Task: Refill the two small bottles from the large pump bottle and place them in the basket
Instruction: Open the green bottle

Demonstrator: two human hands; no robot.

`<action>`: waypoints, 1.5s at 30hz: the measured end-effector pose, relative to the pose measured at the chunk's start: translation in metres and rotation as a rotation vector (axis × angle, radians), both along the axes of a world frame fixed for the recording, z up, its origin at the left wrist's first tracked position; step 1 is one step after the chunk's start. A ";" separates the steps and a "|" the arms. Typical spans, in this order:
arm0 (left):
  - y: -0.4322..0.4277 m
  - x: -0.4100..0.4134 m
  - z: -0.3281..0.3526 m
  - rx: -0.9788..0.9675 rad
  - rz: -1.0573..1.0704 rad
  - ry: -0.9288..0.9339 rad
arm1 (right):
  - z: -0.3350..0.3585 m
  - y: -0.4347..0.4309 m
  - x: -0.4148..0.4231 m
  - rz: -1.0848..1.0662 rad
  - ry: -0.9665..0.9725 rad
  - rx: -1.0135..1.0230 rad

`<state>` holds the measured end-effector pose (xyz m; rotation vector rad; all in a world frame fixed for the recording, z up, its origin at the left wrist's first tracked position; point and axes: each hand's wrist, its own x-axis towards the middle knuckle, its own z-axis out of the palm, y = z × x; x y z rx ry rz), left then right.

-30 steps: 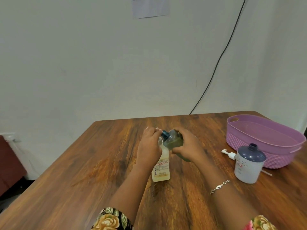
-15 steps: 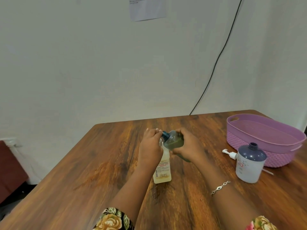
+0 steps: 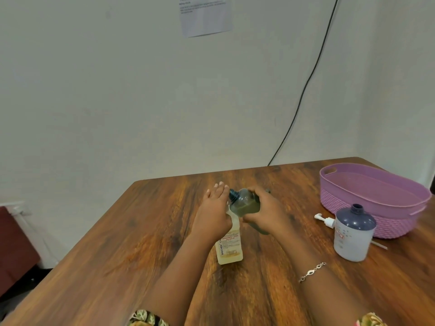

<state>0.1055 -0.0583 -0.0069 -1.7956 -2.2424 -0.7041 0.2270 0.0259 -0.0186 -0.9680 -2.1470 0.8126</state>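
A small pale-yellow bottle (image 3: 229, 249) with a printed label stands upright at the middle of the wooden table (image 3: 113, 267). My left hand (image 3: 215, 215) is wrapped around its upper part and hides its mouth. My right hand (image 3: 263, 211) grips a dark greenish translucent bottle (image 3: 244, 203), tilted with its open blue neck pointing left at the top of the yellow bottle. To the right stands a white bottle with a navy top (image 3: 353, 236), its neck open. Its white pump head (image 3: 326, 220) lies on the table beside it. The purple basket (image 3: 388, 222) sits behind, with nothing visible inside.
A black cable (image 3: 306, 85) runs down the wall to the table's far edge. A paper sheet (image 3: 204, 15) hangs on the wall. A dark red piece of furniture (image 3: 14, 243) stands low at the left, beyond the table edge.
Both hands and the two bottles keep nearly the same pose. Only the view has drifted slightly.
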 end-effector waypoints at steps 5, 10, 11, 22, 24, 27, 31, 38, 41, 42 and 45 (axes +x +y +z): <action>-0.006 0.002 0.000 -0.085 0.004 0.057 | -0.001 -0.002 0.001 0.010 -0.006 -0.014; -0.005 -0.002 0.008 -0.017 0.007 0.053 | 0.008 0.000 0.000 -0.006 -0.012 0.027; -0.005 0.000 0.006 -0.015 0.015 0.065 | 0.008 0.001 0.000 -0.008 -0.011 0.031; -0.003 0.000 0.008 -0.065 0.043 0.064 | 0.009 -0.004 0.000 -0.012 -0.047 0.009; -0.001 -0.002 0.014 -0.038 0.051 0.055 | 0.014 -0.004 0.001 -0.007 -0.021 0.016; 0.000 0.001 0.014 -0.009 0.083 0.035 | 0.019 -0.003 0.000 0.010 -0.030 0.018; 0.003 -0.003 0.010 0.015 0.065 0.026 | 0.014 -0.003 0.000 0.018 -0.046 0.006; -0.004 -0.004 0.005 0.000 0.037 -0.026 | 0.011 -0.004 0.000 0.027 -0.039 -0.018; -0.002 -0.009 0.013 0.006 0.051 -0.043 | 0.015 -0.001 -0.001 0.027 -0.037 0.004; -0.002 -0.007 0.013 0.015 0.069 -0.044 | 0.016 0.000 -0.001 0.027 -0.039 0.012; -0.001 -0.001 0.009 0.018 0.102 0.001 | 0.014 0.000 -0.002 0.011 -0.043 0.015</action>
